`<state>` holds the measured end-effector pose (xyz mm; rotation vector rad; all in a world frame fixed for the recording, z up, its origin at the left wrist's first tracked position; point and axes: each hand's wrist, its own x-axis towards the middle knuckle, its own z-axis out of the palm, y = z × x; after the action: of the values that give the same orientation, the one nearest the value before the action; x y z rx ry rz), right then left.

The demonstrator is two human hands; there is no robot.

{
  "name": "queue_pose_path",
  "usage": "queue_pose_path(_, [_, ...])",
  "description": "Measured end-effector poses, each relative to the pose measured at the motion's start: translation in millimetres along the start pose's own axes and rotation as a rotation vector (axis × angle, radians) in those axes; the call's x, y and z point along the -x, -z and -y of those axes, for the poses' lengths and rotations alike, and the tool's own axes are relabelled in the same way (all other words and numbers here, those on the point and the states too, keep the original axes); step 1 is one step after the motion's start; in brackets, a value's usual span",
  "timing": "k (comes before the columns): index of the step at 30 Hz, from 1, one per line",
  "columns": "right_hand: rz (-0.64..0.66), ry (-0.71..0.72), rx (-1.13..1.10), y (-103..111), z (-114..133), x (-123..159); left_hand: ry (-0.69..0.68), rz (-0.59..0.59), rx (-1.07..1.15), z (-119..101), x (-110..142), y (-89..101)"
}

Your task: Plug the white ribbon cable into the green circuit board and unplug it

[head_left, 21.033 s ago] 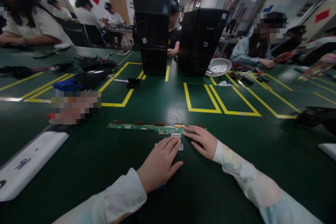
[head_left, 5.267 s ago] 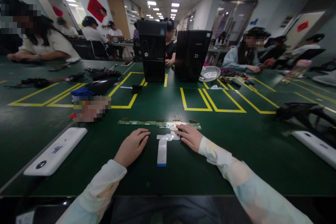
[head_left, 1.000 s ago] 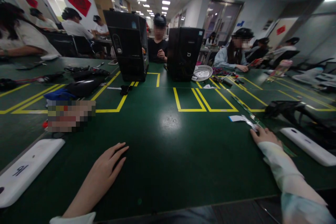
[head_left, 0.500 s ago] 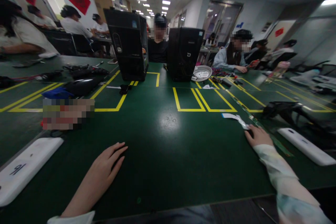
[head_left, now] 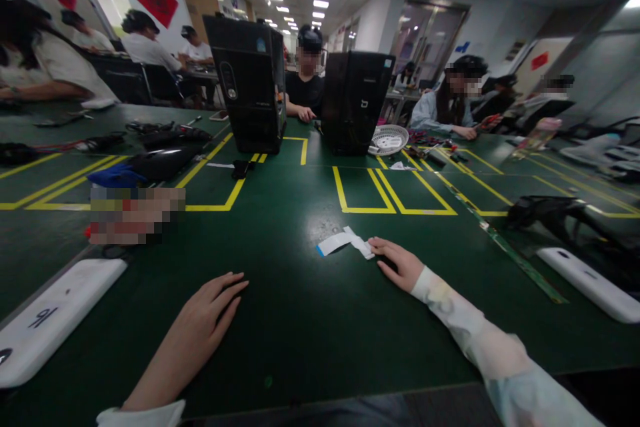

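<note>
A white flat ribbon cable (head_left: 336,242) with a blue end lies on the green tabletop (head_left: 300,320), bent or folded towards its right end. The fingertips of my right hand (head_left: 397,261) are on that right end, holding it against the table, while the thumb sits lower and apart from it. Over on the left, my left hand (head_left: 213,307) rests on the table with its fingers stretched out and nothing in it.
Two black computer towers (head_left: 245,83) (head_left: 356,103) stand at the back, a person between them. White oblong cases lie at left (head_left: 65,313) and right (head_left: 590,283). A green circuit strip (head_left: 525,263), a white basket (head_left: 389,140) and a black pouch (head_left: 165,161) are around.
My right hand has moved left across the table, and the ribbon cable has come with it from the right side to the middle. My left hand stays in place.
</note>
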<state>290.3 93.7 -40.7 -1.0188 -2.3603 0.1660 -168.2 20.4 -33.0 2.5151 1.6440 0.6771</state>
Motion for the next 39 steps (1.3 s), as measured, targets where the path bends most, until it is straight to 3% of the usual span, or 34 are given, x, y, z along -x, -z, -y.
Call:
queue_pose_path(7, [0.068, 0.248, -0.301, -38, 55, -58, 0.011, 0.022, 0.005, -1, -1, 2.2])
queue_pose_path(13, [0.191, 0.388, -0.348, -70, 103, -99, 0.031, 0.023, 0.001, -2, -1, 4.5])
queue_pose_path(17, [0.216, 0.458, -0.325, -82, 125, -107, 0.064, 0.029, -0.006, -1, 0, 4.1])
queue_pose_path(23, [0.276, 0.441, -0.319, -72, 130, -102, 0.051, 0.013, -0.001, -4, -2, 5.2])
queue_pose_path(28, [0.151, 0.389, -0.283, -68, 107, -97, 0.052, 0.007, -0.009, -6, -2, 7.6])
queue_pose_path(32, [0.061, 0.279, -0.131, -54, 61, -92, 0.003, -0.005, 0.042, -5, 2, 11.1])
queue_pose_path(34, [0.071, 0.137, 0.011, -37, 29, -85, -0.007, -0.039, 0.077, -5, 5, 12.9])
queue_pose_path(36, [0.137, -0.129, 0.212, -13, -4, -74, 0.010, -0.071, 0.106, -6, 7, 14.0])
queue_pose_path(39, [0.069, -0.395, 0.348, 29, -51, -46, 0.042, -0.085, 0.135, -5, 8, 13.4])
